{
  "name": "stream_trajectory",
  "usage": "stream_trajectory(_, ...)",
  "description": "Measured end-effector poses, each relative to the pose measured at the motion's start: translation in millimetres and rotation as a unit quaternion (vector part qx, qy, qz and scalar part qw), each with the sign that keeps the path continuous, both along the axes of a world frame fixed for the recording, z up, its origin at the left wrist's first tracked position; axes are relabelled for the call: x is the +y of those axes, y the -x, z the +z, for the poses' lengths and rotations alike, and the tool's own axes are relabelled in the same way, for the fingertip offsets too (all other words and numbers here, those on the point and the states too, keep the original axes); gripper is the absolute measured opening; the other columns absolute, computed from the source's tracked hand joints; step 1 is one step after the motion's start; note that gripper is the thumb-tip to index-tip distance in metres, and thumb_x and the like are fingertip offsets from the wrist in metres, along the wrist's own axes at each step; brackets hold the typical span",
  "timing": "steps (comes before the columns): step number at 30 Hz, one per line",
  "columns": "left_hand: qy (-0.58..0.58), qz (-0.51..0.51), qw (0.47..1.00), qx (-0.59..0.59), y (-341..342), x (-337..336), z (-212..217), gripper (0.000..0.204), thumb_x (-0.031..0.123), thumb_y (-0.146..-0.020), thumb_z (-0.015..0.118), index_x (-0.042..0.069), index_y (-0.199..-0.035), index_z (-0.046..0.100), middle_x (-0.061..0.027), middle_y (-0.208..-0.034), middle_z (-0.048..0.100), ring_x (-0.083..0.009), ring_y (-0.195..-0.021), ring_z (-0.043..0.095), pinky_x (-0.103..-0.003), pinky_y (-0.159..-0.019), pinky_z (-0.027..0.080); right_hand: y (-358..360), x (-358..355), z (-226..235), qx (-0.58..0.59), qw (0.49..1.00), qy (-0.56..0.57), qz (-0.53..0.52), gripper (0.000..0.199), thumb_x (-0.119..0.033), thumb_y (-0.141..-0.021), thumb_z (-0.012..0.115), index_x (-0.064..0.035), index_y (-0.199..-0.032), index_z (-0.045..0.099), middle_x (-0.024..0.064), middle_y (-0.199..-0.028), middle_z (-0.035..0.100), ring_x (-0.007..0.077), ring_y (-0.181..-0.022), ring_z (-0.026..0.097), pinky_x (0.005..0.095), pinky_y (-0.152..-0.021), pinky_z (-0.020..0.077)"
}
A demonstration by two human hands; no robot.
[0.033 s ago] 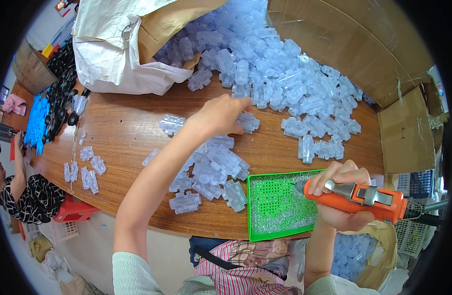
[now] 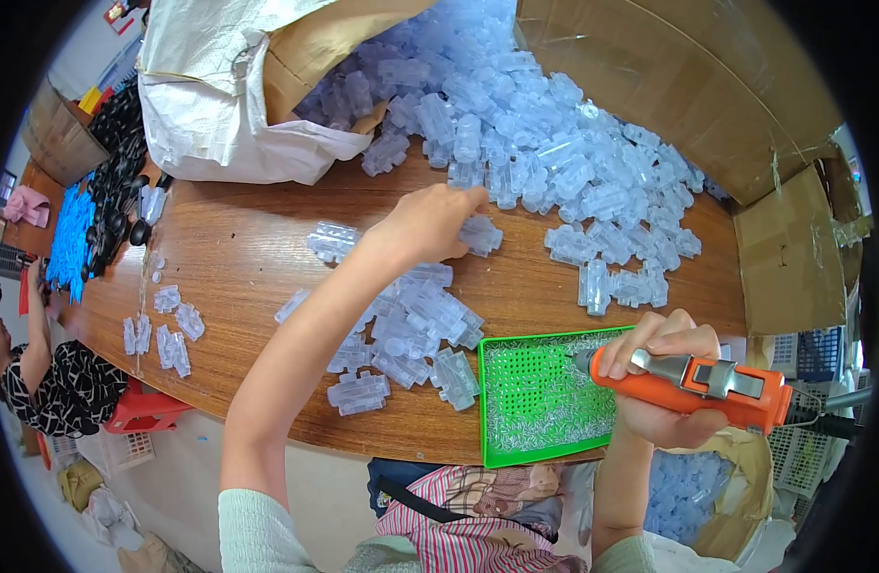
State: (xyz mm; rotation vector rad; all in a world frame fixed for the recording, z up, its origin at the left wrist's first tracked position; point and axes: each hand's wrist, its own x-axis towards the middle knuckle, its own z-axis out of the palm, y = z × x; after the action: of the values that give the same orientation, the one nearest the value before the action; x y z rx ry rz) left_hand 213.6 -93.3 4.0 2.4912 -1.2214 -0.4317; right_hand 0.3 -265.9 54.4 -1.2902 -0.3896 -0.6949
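Observation:
My left hand (image 2: pixel 432 222) is stretched over the table at the edge of a big pile of clear plastic parts (image 2: pixel 554 134). Its thumb and fingers curl round one clear plastic part (image 2: pixel 482 235), partly hidden by the hand. Under and beside my left forearm lies a smaller heap of the same clear parts (image 2: pixel 425 315). At the right, my right hand (image 2: pixel 664 382) is wrapped round an orange power screwdriver (image 2: pixel 693 390) with a metal lever. The tool's tip points left, above a green perforated tray (image 2: pixel 487 420) strewn with small silvery screws.
A white woven sack (image 2: pixel 210 134) lies open at the back. Cardboard (image 2: pixel 707 76) walls the right side. Several clear parts (image 2: pixel 177 349) lie at the left, near black and blue pieces (image 2: pixel 72 239). A co-worker (image 2: pixel 53 382) sits far left. An open bag of clear parts (image 2: pixel 688 497) stands below right.

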Motion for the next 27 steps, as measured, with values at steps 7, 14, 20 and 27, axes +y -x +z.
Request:
stream_trajectory(7, 0.203, 0.037, 0.978, 0.030, 51.1, 6.9, 28.9, 0.066, 0.006, -0.070, 0.077, 0.011, -0.129, 0.048, -0.0144, -0.118, 0.056, -0.0323, -0.105, 0.056, -0.042, -0.089, 0.047, 7.0, -8.9, -7.7, -0.004, 1.000, 0.014, -0.009, 0.078, -0.071, -0.083, 0.052, 0.0061, -0.095, 0.052, 0.0088, -0.078, 0.047, 0.0200, -0.060, 0.057, 0.0298, -0.043, 0.0498)
stream_trajectory(14, 0.393, 0.112, 0.865, 0.291, 102.2, 29.4, 29.1, 0.053, 0.019, -0.086, 0.071, 0.017, -0.131, 0.042, -0.0090, -0.107, 0.054, -0.0211, -0.092, 0.054, -0.030, -0.081, 0.047, 6.3, -1.9, -10.1, 0.025, 0.999, -0.035, 0.026, 0.089, -0.077, -0.072, 0.060, 0.0070, -0.101, 0.056, 0.0079, -0.081, 0.054, 0.0159, -0.067, 0.056, 0.0253, -0.055, 0.0454)
stream_trajectory(20, 0.449, 0.183, 0.632, 0.604, 129.3, 53.9, 29.2, 0.049, 0.020, -0.096, 0.049, 0.004, -0.139, 0.033, -0.0141, -0.117, 0.058, -0.0223, -0.111, 0.058, -0.038, -0.100, 0.043, 3.4, -0.9, -34.6, 0.011, 0.995, -0.003, 0.100, 0.084, -0.074, -0.080, 0.055, 0.0078, -0.101, 0.053, 0.0116, -0.084, 0.052, 0.0201, -0.070, 0.059, 0.0316, -0.054, 0.0528)
stream_trajectory(27, 0.471, 0.147, 0.771, 0.404, 145.6, 55.6, 21.6, 0.052, 0.003, -0.090, 0.063, 0.006, -0.138, 0.043, -0.0062, -0.122, 0.054, -0.0104, -0.105, 0.055, -0.024, -0.086, 0.049, 8.3, 15.5, -47.9, 0.073, 0.984, -0.032, 0.161, 0.085, -0.073, -0.076, 0.060, 0.0065, -0.104, 0.054, 0.0112, -0.085, 0.052, 0.0214, -0.074, 0.057, 0.0354, -0.058, 0.0513)
